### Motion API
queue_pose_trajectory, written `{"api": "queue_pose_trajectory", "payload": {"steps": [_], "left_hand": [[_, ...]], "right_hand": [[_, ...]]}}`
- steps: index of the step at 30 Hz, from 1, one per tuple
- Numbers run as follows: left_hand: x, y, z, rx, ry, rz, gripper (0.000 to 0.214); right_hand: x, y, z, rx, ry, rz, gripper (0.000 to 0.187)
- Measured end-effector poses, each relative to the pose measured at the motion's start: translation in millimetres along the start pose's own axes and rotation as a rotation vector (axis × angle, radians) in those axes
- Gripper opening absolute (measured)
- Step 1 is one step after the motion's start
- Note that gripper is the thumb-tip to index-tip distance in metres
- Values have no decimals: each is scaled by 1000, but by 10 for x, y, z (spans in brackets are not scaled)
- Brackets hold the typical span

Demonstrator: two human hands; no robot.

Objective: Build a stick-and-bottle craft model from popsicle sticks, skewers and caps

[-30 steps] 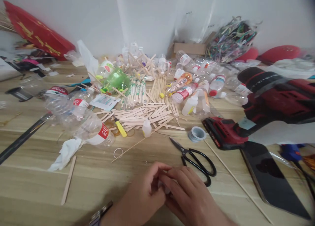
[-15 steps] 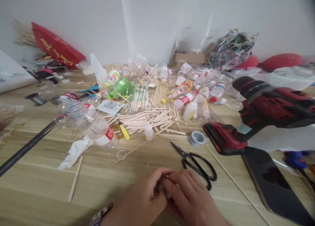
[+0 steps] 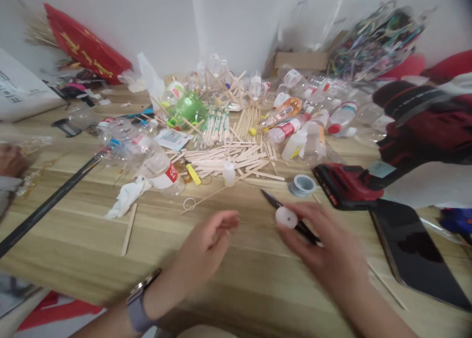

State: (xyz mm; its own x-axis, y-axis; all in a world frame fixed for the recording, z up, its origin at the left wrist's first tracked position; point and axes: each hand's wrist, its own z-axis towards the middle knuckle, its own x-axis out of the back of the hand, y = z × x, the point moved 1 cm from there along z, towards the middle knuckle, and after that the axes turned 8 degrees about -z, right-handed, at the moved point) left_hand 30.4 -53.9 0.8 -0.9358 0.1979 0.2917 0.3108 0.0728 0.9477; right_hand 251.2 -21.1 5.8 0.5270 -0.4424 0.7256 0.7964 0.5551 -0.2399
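Note:
In my right hand [image 3: 324,239], a white bottle cap [image 3: 286,217] with a small dark hole in its middle is pinched between thumb and fingers. The hand is over a pair of black-handled scissors [image 3: 271,198], hiding most of them. My left hand [image 3: 210,237], with a watch on its wrist, hovers over the table; its thumb and curled fingers are apart, with nothing visible between them. Beyond the hands stand a small white dropper bottle [image 3: 229,174] and a grey spool [image 3: 302,185]. A thin stick [image 3: 206,196] with a white ring [image 3: 189,204] lies farther left.
A red cordless drill [image 3: 346,183] and a black phone [image 3: 416,254] lie on the right. Craft sticks [image 3: 224,158] and plastic bottles [image 3: 287,127] crowd the back. A black rod [image 3: 55,205] crosses the left side, near another person's hand [image 3: 12,158].
My hands were together; now they are apart, the right one having moved right and forward with the cap, the left one to the left. The view has shifted, bringing another person's hand into sight.

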Motion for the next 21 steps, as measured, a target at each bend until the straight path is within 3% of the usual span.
{"api": "queue_pose_trajectory", "payload": {"steps": [1, 3, 6, 9, 12, 15, 21], "left_hand": [[62, -34, -30, -30, 74, 135, 33], [172, -126, -109, -128, 95, 413, 40], [273, -334, -247, -262, -34, 761, 61], [278, -540, -316, -343, -139, 940, 86], [190, -607, -261, -400, -154, 986, 99], [24, -525, -148, -426, -214, 936, 98], [-419, -262, -10, -556, -510, 653, 94]], "right_hand": [[39, 35, 28, -35, 14, -6, 20], [112, 71, 75, -104, 52, -52, 19], [178, 68, 99, -171, 105, -81, 19], [189, 63, 86, -232, 127, -69, 22], [187, 76, 80, -235, 147, -63, 22], [203, 102, 85, -236, 186, -45, 21], [235, 153, 86, -271, 193, -56, 17]]}}
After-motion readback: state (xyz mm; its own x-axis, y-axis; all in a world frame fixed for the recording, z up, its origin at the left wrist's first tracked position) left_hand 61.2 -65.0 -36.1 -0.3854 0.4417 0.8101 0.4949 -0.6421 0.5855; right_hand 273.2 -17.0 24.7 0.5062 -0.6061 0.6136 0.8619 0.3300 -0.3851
